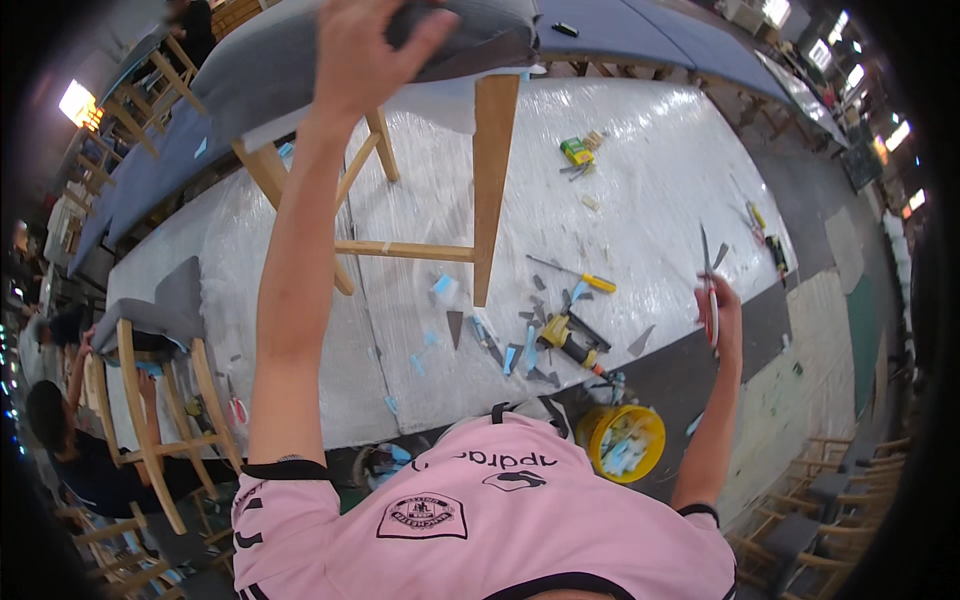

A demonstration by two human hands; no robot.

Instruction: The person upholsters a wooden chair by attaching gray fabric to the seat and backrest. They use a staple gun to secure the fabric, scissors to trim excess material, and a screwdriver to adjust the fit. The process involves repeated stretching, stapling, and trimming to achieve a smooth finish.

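A wooden chair with a grey upholstered seat (270, 70) stands on the plastic-covered table, its pale wooden leg (492, 190) and crossbar showing. On top of the grey upholstery lies my left hand (362, 55), thumb spread from the fingers; the fingertips run out at the upper edge. A pair of scissors (710, 285) is in my right hand (728, 312), held off to the right with the blades upward and parted. Below the chair, a yellow-and-black staple gun (568, 340) and a screwdriver with a yellow handle (598, 283) lie among grey and blue scraps.
A yellow bucket (655, 445) of scraps stands by the near table edge. Green and yellow small boxes (577, 150) lie on the plastic sheet (640, 120). At left, a person (75, 440) handles another grey chair (150, 315). Several stacked chairs (800, 535) fill the lower right.
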